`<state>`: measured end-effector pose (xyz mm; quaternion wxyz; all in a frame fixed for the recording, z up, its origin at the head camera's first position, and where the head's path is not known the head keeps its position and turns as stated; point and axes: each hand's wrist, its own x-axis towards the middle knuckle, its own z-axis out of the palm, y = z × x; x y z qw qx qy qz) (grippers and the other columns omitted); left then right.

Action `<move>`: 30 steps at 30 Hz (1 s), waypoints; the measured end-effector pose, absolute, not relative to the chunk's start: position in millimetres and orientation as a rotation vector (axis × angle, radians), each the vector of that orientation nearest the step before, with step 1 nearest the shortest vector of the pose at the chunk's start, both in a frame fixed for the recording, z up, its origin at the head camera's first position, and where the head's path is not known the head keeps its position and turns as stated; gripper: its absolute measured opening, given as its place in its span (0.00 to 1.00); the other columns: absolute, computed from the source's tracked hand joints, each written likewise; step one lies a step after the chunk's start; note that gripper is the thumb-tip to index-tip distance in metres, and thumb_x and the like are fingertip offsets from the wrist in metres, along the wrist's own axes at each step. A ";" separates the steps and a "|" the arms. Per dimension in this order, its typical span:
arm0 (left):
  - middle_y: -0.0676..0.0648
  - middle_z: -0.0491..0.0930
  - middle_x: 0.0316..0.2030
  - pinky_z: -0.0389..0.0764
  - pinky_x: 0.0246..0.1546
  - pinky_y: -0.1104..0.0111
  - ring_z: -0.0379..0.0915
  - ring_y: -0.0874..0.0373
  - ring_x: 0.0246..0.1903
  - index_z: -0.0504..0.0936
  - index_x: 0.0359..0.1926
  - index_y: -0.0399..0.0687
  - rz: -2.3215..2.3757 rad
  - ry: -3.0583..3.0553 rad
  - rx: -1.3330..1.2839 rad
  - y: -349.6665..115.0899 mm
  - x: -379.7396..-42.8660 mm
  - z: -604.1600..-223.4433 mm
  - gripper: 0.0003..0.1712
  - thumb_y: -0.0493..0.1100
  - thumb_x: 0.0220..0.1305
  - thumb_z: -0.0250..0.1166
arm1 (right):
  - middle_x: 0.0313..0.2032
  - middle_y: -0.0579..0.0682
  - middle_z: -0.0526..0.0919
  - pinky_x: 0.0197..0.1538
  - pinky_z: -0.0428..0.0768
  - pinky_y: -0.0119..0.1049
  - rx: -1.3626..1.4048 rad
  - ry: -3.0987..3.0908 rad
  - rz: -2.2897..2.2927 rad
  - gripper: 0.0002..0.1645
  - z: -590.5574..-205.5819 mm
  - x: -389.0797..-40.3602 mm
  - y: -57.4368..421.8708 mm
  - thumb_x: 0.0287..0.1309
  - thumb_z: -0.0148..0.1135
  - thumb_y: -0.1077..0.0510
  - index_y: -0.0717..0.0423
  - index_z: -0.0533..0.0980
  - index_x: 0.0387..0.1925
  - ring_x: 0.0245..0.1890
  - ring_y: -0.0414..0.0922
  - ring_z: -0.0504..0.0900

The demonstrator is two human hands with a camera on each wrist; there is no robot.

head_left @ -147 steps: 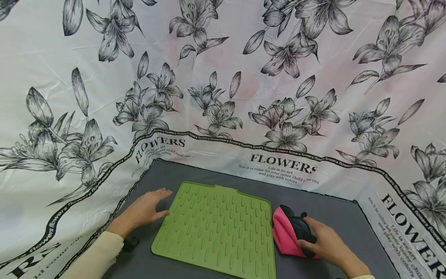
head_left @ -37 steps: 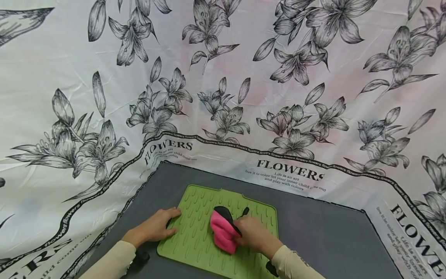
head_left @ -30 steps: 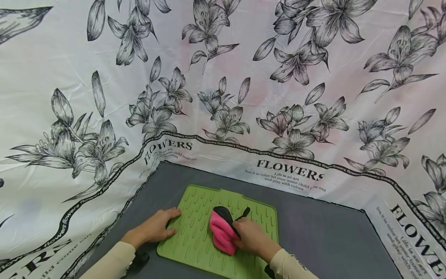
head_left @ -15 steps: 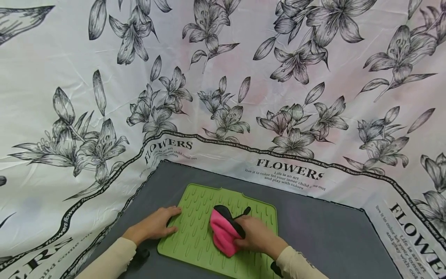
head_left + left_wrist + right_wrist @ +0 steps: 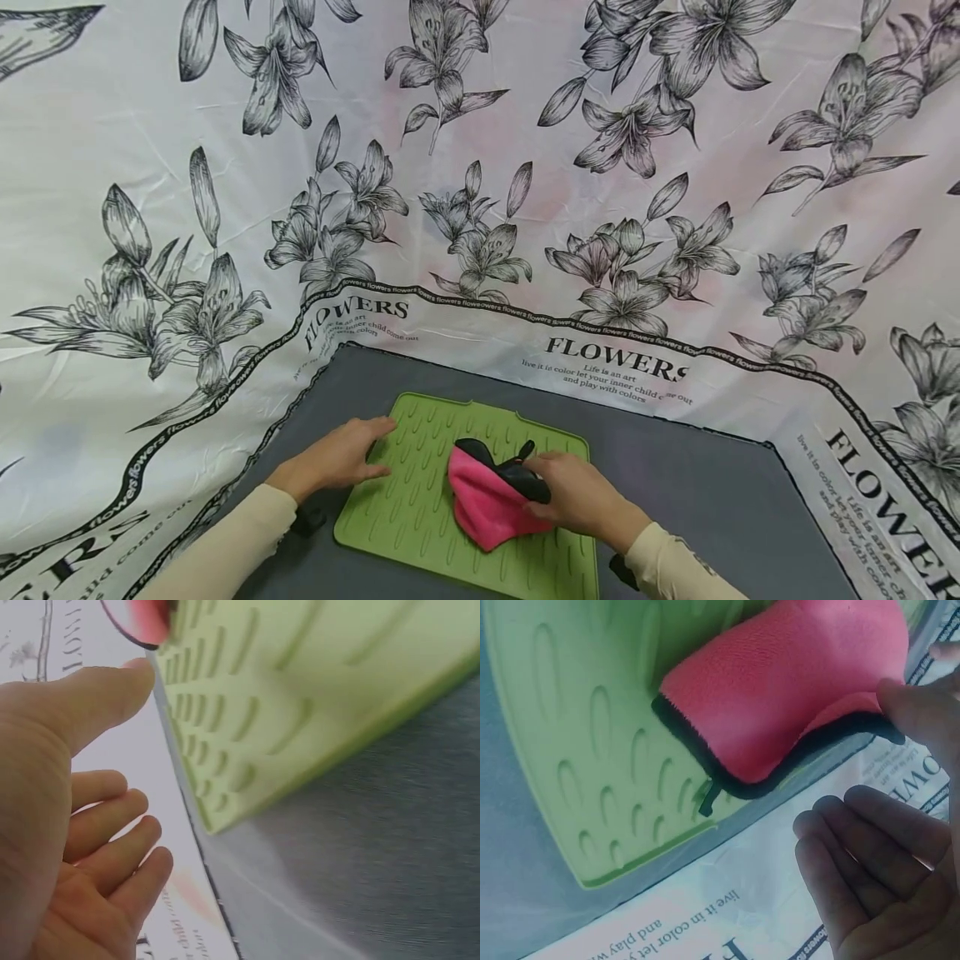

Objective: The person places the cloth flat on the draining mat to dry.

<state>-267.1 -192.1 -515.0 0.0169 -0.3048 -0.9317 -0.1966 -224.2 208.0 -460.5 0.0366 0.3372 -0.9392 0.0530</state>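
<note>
A pink cloth with a black edge [image 5: 487,504] and a small black loop lies loosely folded on the green ridged mat [image 5: 412,479]. My right hand [image 5: 581,496] is at the cloth's right side. In the right wrist view its fingers are parted and relaxed, and the thumb overlaps the edge of the cloth [image 5: 780,697]; whether they touch cannot be told. My left hand [image 5: 337,454] hovers at the mat's left edge with fingers spread, holding nothing. In the left wrist view, that hand [image 5: 82,847] appears apart from the mat [image 5: 247,750].
The mat lies on a dark grey table [image 5: 675,492]. A white curtain printed with flowers [image 5: 480,250] rises behind the table and along both sides. Dark wrist gear [image 5: 622,573] shows beneath the right sleeve [image 5: 675,567].
Earlier the cloth moved from beside the mat onto it in the right hand. Since half a second ago that hand has loosened and the cloth spread; the left hand has lifted off the mat edge.
</note>
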 end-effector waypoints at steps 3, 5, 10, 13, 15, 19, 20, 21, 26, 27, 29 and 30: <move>0.41 0.73 0.67 0.76 0.62 0.53 0.72 0.46 0.65 0.71 0.70 0.42 -0.578 -2.871 -0.980 -186.0 -271.1 -506.8 0.41 0.52 0.60 0.74 | 0.46 0.48 0.87 0.40 0.84 0.38 1.037 -2.878 0.166 0.29 -457.5 -221.4 211.3 0.52 0.75 0.44 0.53 0.83 0.53 0.44 0.45 0.85; 0.42 0.75 0.66 0.77 0.61 0.54 0.74 0.47 0.64 0.72 0.69 0.43 -0.566 -2.859 -1.002 -181.7 -273.0 -502.1 0.40 0.52 0.60 0.74 | 0.44 0.47 0.87 0.37 0.82 0.36 1.053 -2.867 0.172 0.27 -456.7 -219.8 213.3 0.52 0.75 0.45 0.53 0.83 0.51 0.41 0.43 0.84; 0.43 0.77 0.64 0.79 0.60 0.55 0.77 0.48 0.61 0.74 0.68 0.42 -0.555 -2.828 -1.077 -169.0 -275.6 -491.2 0.37 0.50 0.61 0.73 | 0.37 0.42 0.87 0.32 0.79 0.33 1.085 -2.866 0.194 0.18 -457.6 -216.5 217.5 0.52 0.76 0.48 0.50 0.84 0.43 0.35 0.38 0.82; 0.43 0.78 0.63 0.77 0.61 0.53 0.77 0.49 0.60 0.74 0.67 0.42 -0.553 -2.805 -1.127 -159.9 -277.9 -487.6 0.37 0.50 0.61 0.73 | 0.37 0.42 0.87 0.33 0.81 0.34 1.083 -2.873 0.202 0.17 -459.1 -214.5 219.4 0.52 0.76 0.49 0.50 0.85 0.43 0.35 0.38 0.83; 0.42 0.78 0.63 0.76 0.62 0.53 0.77 0.48 0.61 0.74 0.67 0.41 -0.542 -2.796 -1.160 -153.6 -279.5 -487.4 0.36 0.49 0.61 0.73 | 0.37 0.42 0.87 0.34 0.81 0.35 1.080 -2.879 0.211 0.17 -460.6 -213.5 220.2 0.52 0.76 0.50 0.50 0.85 0.43 0.36 0.38 0.83; 0.42 0.77 0.64 0.77 0.62 0.55 0.75 0.47 0.62 0.74 0.67 0.40 -0.532 -2.802 -1.202 -139.4 -283.3 -490.4 0.36 0.48 0.62 0.73 | 0.31 0.41 0.85 0.28 0.75 0.30 1.098 -2.884 0.227 0.13 -464.3 -212.1 221.2 0.52 0.76 0.50 0.49 0.84 0.39 0.28 0.34 0.75; 0.41 0.77 0.64 0.77 0.61 0.55 0.75 0.47 0.62 0.74 0.67 0.39 -0.524 -2.794 -1.219 -135.6 -284.2 -491.8 0.35 0.47 0.62 0.73 | 0.29 0.40 0.83 0.27 0.72 0.29 1.104 -2.887 0.237 0.12 -465.8 -211.9 221.4 0.52 0.76 0.51 0.49 0.83 0.37 0.26 0.33 0.72; 0.42 0.77 0.64 0.77 0.62 0.56 0.75 0.48 0.63 0.74 0.67 0.40 -0.522 -2.798 -1.228 -131.6 -285.2 -493.4 0.35 0.47 0.62 0.73 | 0.28 0.39 0.82 0.26 0.70 0.28 1.113 -2.884 0.243 0.12 -467.5 -211.6 221.5 0.52 0.76 0.50 0.48 0.83 0.35 0.25 0.33 0.71; 0.42 0.78 0.63 0.77 0.62 0.56 0.75 0.48 0.62 0.76 0.65 0.40 -0.437 -2.770 -1.289 -113.4 -288.0 -502.5 0.33 0.48 0.62 0.72 | 0.29 0.38 0.82 0.30 0.76 0.28 1.126 -2.860 0.261 0.14 -477.8 -208.4 223.1 0.49 0.78 0.50 0.47 0.82 0.36 0.28 0.33 0.76; 0.43 0.78 0.62 0.77 0.62 0.56 0.75 0.49 0.62 0.76 0.65 0.40 -0.411 -2.762 -1.297 -110.0 -288.6 -504.6 0.33 0.48 0.62 0.72 | 0.30 0.38 0.83 0.31 0.77 0.29 1.123 -2.855 0.262 0.15 -479.9 -207.6 223.4 0.49 0.78 0.50 0.47 0.82 0.37 0.29 0.33 0.78; 0.44 0.80 0.61 0.77 0.61 0.57 0.77 0.50 0.60 0.77 0.64 0.40 -0.375 -2.746 -1.313 -104.0 -289.1 -508.1 0.32 0.49 0.62 0.72 | 0.32 0.39 0.84 0.32 0.80 0.31 1.119 -2.847 0.268 0.16 -484.4 -206.4 224.3 0.48 0.78 0.53 0.48 0.83 0.39 0.32 0.35 0.80; 0.45 0.80 0.60 0.77 0.61 0.57 0.78 0.51 0.59 0.78 0.63 0.40 -0.363 -2.740 -1.318 -101.1 -289.3 -510.0 0.32 0.49 0.62 0.72 | 0.32 0.39 0.84 0.33 0.80 0.31 1.118 -2.841 0.276 0.15 -486.4 -205.8 224.4 0.48 0.78 0.54 0.48 0.83 0.39 0.32 0.35 0.80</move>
